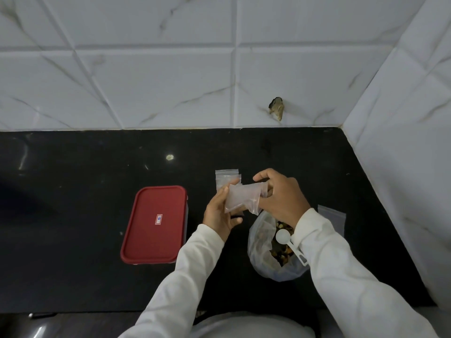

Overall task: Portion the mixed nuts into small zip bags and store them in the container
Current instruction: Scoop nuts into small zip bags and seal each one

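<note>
**A:** Where is our zip bag (240, 198)?

**B:** Up in the air, over the middle of the counter (73, 215). Our left hand (219, 213) curls its fingers round the low left end. Our right hand (280, 193) pinches the high right end. Both hands are closed on it.

**A:** Which way does it lie?

**B:** Its long side runs left to right, tipped up a bit on the right.

**A:** How does it look?

**B:** Clear, a bit cloudy, soft and crinkly. We see no nuts in it. We cannot tell if its top is open.

**A:** Where are the nuts (283, 251)?

**B:** In the nut bag (258, 247), just under our right wrist, closer to the near edge. The white scoop (284, 236) lies on them.

**A:** Which hand should get the scoop?

**B:** The right one, we think. It is much nearer. The left can hold the zip bag.

**A:** And the box (186, 215)?

**B:** It sits just left of our left hand. Its red lid (146, 240) is on, so we think it must come off later.

**A:** Any more bags?

**B:** Yes, spare bags (227, 178) lie flat behind our hands, toward the wall edge.
</note>
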`<action>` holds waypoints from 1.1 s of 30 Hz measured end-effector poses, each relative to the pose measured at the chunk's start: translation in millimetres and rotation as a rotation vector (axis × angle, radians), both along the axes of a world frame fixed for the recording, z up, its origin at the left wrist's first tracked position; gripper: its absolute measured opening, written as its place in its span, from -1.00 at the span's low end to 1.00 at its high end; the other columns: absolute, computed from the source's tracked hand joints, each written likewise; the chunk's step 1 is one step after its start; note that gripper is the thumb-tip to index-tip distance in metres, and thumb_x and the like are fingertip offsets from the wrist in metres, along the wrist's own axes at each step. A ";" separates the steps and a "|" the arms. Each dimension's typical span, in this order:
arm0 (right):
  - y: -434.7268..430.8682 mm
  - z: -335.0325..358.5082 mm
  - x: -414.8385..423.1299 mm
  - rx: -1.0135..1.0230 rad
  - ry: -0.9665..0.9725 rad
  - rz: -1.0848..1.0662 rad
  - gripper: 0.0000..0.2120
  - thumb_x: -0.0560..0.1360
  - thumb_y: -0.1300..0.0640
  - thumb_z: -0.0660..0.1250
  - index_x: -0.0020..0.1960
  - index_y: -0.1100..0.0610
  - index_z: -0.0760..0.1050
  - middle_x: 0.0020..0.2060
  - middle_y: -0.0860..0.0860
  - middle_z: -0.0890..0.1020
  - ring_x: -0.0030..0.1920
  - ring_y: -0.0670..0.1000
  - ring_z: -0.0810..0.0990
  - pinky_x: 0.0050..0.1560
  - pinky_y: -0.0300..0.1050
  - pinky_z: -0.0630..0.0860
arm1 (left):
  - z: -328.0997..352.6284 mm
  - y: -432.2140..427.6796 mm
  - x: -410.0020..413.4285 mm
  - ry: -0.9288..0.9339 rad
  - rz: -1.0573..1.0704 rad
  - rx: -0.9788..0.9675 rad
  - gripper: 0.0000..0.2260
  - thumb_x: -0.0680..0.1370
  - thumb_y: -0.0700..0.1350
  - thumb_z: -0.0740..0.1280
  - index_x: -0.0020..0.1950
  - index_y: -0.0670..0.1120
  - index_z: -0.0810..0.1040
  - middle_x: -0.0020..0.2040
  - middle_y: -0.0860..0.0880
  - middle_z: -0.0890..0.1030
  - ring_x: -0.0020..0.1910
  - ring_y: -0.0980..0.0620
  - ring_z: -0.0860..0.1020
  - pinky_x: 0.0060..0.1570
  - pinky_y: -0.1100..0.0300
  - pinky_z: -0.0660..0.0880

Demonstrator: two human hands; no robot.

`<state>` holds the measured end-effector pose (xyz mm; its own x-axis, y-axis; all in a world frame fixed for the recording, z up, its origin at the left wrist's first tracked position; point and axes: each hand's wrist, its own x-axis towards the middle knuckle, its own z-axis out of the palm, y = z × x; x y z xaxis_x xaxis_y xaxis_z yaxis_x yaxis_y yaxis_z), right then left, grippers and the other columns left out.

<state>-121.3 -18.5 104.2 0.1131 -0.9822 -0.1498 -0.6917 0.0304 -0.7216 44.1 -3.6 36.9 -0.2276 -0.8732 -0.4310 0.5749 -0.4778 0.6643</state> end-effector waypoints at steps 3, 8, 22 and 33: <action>0.8 1.8 -0.9 -0.014 -0.017 -0.015 -0.48 0.39 0.16 0.51 0.27 0.00 0.39 -0.04 -0.05 0.62 -0.08 -0.11 0.62 0.04 -0.15 0.60 | -9.5 -2.0 2.8 0.061 -0.023 0.030 -0.63 0.56 0.05 0.31 0.34 -0.02 0.55 0.24 -0.20 0.56 -0.10 -0.08 0.58 -0.49 0.29 0.51; 9.1 0.5 1.0 -0.225 -0.195 -0.048 -0.75 0.54 0.05 0.36 0.17 0.05 0.41 0.01 -0.10 0.57 -0.14 -0.15 0.62 -0.15 -0.29 0.58 | -14.9 -5.9 -4.7 0.089 0.089 0.196 -0.60 0.55 0.04 0.35 0.36 -0.06 0.52 0.16 -0.19 0.61 -0.25 0.01 0.61 -0.54 0.32 0.47; 30.1 -16.9 8.6 -0.388 0.090 0.273 -0.86 0.44 0.08 0.47 0.00 0.01 0.62 0.46 -0.05 0.25 0.02 -0.12 0.51 0.06 -0.10 0.57 | -30.3 -11.4 -10.6 0.172 0.112 0.323 -0.58 0.59 0.04 0.33 0.36 -0.18 0.49 -0.10 -0.16 0.68 -0.30 0.00 0.64 -0.47 0.24 0.54; 23.3 -11.0 3.2 -0.387 0.042 0.312 -0.97 0.47 0.14 0.44 -0.09 0.07 0.63 0.44 -0.07 0.29 0.07 -0.12 0.49 0.05 -0.10 0.56 | -29.8 -11.2 -10.3 0.121 0.074 0.363 -0.58 0.57 0.07 0.33 0.35 -0.13 0.52 -0.05 -0.16 0.66 -0.33 0.02 0.61 -0.53 0.29 0.51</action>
<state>-118.0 4.8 93.2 0.4119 -0.8870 0.2086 -0.6540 -0.4472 -0.6101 33.8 -14.8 7.1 -0.2379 -0.6846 -0.6890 0.6806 -0.6236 0.3846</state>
